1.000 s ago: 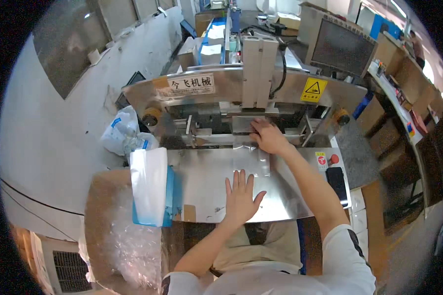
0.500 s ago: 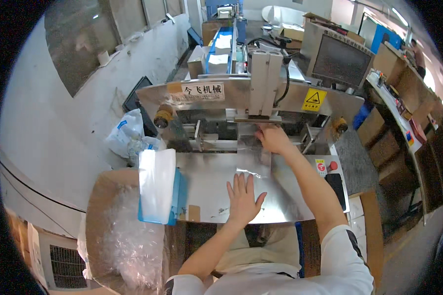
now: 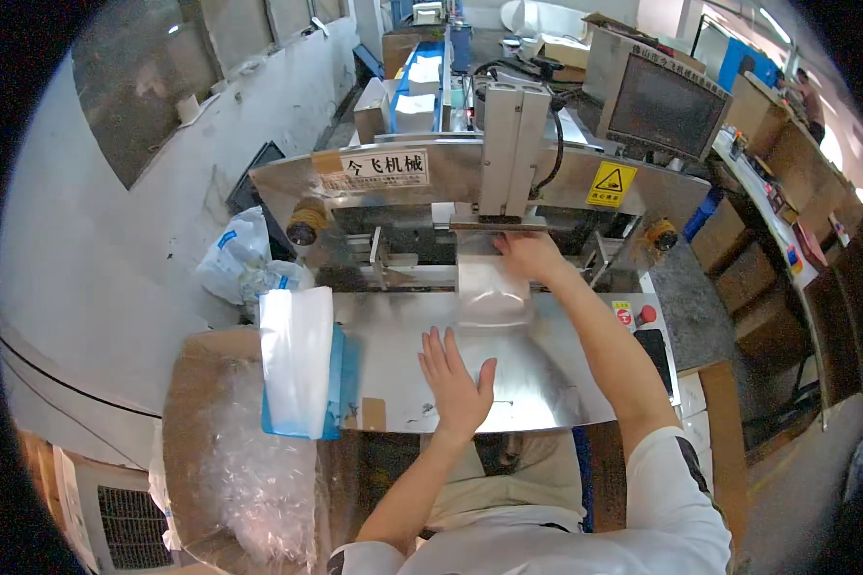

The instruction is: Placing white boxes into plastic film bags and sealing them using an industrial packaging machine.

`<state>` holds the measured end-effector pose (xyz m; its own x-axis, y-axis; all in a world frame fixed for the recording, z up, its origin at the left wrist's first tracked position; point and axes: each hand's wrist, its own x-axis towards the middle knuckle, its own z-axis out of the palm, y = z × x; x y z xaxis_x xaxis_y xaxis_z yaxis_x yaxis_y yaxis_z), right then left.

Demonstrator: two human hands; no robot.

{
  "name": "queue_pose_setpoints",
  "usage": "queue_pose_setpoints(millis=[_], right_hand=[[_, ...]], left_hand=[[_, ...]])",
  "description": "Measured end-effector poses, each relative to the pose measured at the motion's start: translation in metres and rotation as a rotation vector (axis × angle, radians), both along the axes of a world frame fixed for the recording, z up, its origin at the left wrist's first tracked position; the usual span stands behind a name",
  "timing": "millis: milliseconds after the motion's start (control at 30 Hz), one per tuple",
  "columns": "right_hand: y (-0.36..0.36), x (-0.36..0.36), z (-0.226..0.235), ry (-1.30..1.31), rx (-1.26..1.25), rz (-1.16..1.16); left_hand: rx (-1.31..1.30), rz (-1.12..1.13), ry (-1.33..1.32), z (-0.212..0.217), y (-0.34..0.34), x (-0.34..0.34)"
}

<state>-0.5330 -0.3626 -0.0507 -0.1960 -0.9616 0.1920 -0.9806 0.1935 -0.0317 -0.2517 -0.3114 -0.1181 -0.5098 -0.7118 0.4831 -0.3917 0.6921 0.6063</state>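
A clear plastic bag lies on the steel worktable, its far end under the metal bar of a machine. My right hand reaches in from the right with bent fingers closed on the bag's right side, just below the bar; some fingertips are hard to make out. My left hand rests over the table in front of the bag, fingers stretched out and thumb apart, holding nothing. To its left, a stack of white plastic bags drapes over a blue holder.
A large cardboard box of crumpled clear plastic stands at the lower left. On the table's right are a red button and a dark flat object. Behind the machine stand a monitor and a blue conveyor.
My left hand has shifted slightly left, away from the bag. The bag now bulges and shows more plainly below the bar. My right hand stays at the bar.
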Motion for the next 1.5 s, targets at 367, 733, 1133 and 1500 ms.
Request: queue_pose_setpoints(millis=[367, 733, 1133, 1500], right_hand=[[0.124, 0.068, 0.005, -0.460, -0.518, -0.136], [0.218, 0.093, -0.036, -0.968, -0.469, -0.264], [0.117, 0.084, -0.036, -1.333, -0.319, -0.294], [0.200, 0.109, -0.008, -1.108, -0.586, -0.016]], left_hand=[[0.024, -0.048, 0.035, -0.008, 0.002, 0.000], [0.038, -0.077, 0.009, -0.009, -0.002, -0.006], [0.830, -0.158, 0.321, 0.040, -0.061, -0.046], [0.825, -0.513, 0.348, 0.057, -0.005, 0.000]])
